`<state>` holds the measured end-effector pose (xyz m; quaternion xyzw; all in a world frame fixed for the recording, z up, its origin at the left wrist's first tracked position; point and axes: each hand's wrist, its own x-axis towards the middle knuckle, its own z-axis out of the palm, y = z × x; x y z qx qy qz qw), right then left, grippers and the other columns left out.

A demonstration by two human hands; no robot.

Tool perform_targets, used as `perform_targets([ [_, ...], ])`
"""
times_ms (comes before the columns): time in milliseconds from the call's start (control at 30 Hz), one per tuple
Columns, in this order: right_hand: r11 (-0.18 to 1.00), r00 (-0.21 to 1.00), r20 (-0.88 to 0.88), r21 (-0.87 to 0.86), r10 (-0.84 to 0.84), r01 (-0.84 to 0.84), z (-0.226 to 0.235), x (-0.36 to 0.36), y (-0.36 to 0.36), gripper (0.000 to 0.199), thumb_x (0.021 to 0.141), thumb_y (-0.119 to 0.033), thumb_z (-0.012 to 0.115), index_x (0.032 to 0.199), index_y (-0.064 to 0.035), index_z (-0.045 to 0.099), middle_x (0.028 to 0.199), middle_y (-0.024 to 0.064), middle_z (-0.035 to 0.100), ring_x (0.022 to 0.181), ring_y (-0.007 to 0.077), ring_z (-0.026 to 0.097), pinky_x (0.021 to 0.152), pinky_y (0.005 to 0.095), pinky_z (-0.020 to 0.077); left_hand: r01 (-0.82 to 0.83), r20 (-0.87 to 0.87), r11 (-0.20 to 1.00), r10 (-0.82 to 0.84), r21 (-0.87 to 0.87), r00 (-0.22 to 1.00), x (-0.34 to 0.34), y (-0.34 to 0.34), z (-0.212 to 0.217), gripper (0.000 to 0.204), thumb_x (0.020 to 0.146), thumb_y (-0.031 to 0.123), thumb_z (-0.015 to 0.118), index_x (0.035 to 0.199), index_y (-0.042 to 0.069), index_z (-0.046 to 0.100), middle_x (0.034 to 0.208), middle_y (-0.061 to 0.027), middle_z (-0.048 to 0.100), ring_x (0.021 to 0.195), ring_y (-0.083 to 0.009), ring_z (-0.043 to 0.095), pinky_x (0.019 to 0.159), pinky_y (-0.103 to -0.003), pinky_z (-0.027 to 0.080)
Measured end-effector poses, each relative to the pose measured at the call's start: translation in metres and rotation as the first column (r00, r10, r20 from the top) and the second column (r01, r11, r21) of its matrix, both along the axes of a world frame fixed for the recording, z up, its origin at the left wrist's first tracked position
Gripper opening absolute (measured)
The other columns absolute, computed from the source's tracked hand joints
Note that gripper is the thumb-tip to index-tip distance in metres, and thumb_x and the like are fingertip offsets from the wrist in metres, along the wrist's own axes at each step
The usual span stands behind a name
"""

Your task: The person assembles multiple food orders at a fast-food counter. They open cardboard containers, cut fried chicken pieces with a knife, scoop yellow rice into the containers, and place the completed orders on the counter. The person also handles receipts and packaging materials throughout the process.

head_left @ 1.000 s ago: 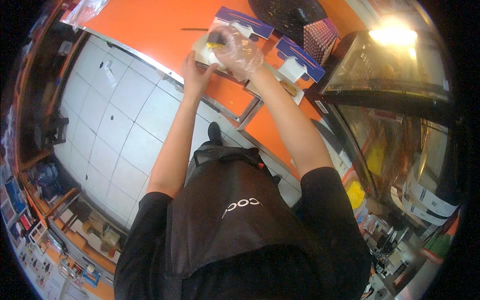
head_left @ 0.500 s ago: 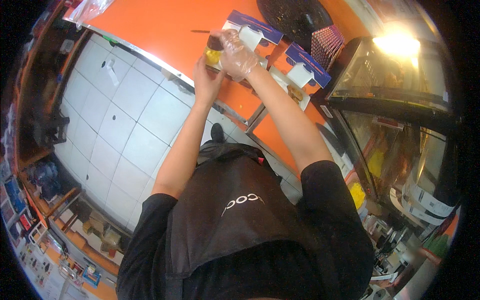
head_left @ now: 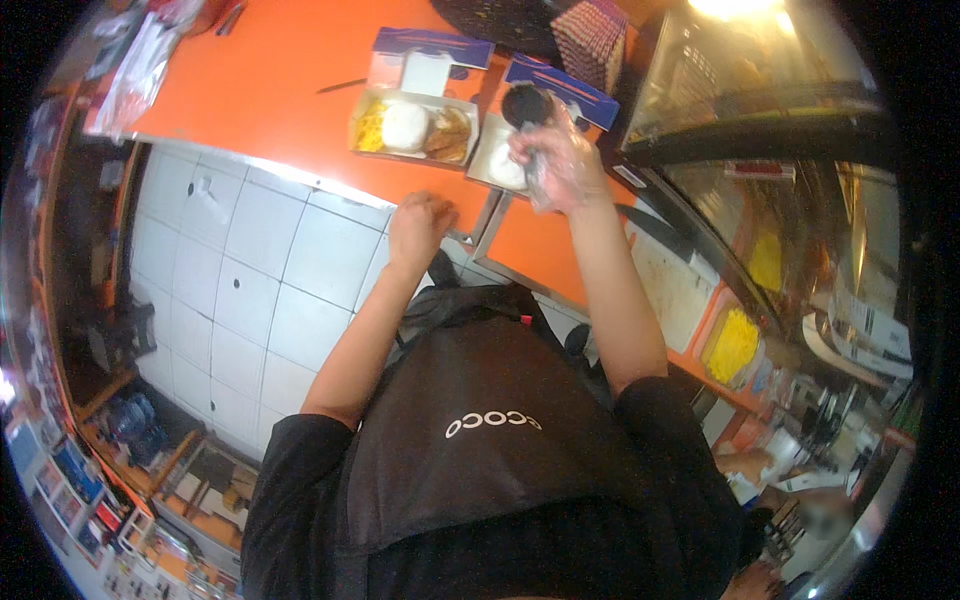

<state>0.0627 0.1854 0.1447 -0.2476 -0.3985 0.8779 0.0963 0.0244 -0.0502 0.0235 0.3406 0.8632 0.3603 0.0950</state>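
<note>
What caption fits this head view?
Gloved right hand holds a dark scoop over the right meal box; bare left hand fisted at the orange counter.

- You stand at an orange bench [head_left: 270,90] that runs across the top of the view, its front faced with white square tiles [head_left: 230,270].
- To your right, a glass display case [head_left: 760,130] glares under a bright lamp [head_left: 735,8] at the upper edge.
- Below the case, a tray of yellow food [head_left: 733,345] sits in an orange-edged well.
- At your lower left, low wooden shelves [head_left: 190,480] hold mixed goods, too small to tell apart.
- A clear plastic bag [head_left: 130,70] lies on the bench's far left end.
</note>
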Motion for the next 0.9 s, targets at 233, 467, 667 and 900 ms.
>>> perform_targets([
  [233,0.981,0.984,-0.035,0.077,-0.177,0.179,-0.001,0.147,0.022,0.065,0.080,0.001,0.061,0.143,-0.0084,0.051,0.103,0.0086,0.058,0.071,0.0151,0.055,0.065,0.0310,0.0476,0.069,-0.016,0.991,-0.071,-0.115,0.997,-0.006,0.002,0.010,0.015,0.082,0.017,0.076,0.091,0.005,0.078,0.091,-0.0129,0.072,0.091,-0.0329,0.067,0.084,-0.043,0.054],
  [467,0.863,0.863,0.076,-0.038,-0.500,0.504,-0.014,0.267,-0.011,0.058,0.078,-0.003,0.068,0.133,-0.0047,0.049,0.085,0.0044,0.058,0.068,0.0155,0.058,0.063,0.0298,0.0475,0.154,0.335,0.972,-0.207,0.177,0.919,0.025,0.073,0.054,0.008,0.084,0.008,0.082,0.086,0.002,0.077,0.088,-0.0097,0.075,0.081,-0.0207,0.071,0.078,-0.034,0.055],
  [667,0.677,0.677,0.124,-0.050,-0.726,0.735,-0.018,0.352,-0.010,0.065,0.079,0.006,0.059,0.141,-0.0049,0.045,0.105,0.0112,0.056,0.072,0.0199,0.057,0.064,0.0340,0.0456,0.531,0.241,0.753,-0.640,0.388,0.730,0.147,0.217,0.109,0.010,0.085,0.010,0.082,0.091,0.003,0.080,0.089,-0.0099,0.076,0.078,-0.0197,0.069,0.077,-0.032,0.054],
  [900,0.490,0.363,0.374,0.334,-0.853,0.806,0.001,0.454,0.013,0.064,0.078,-0.001,0.065,0.140,-0.0072,0.052,0.110,0.0099,0.063,0.085,0.0200,0.064,0.070,0.0316,0.0528,0.675,0.067,0.488,-0.834,0.553,0.547,0.323,0.398,0.123,0.019,0.086,0.016,0.082,0.102,0.007,0.080,0.085,-0.0104,0.071,0.079,-0.0212,0.064,0.072,-0.034,0.051],
])
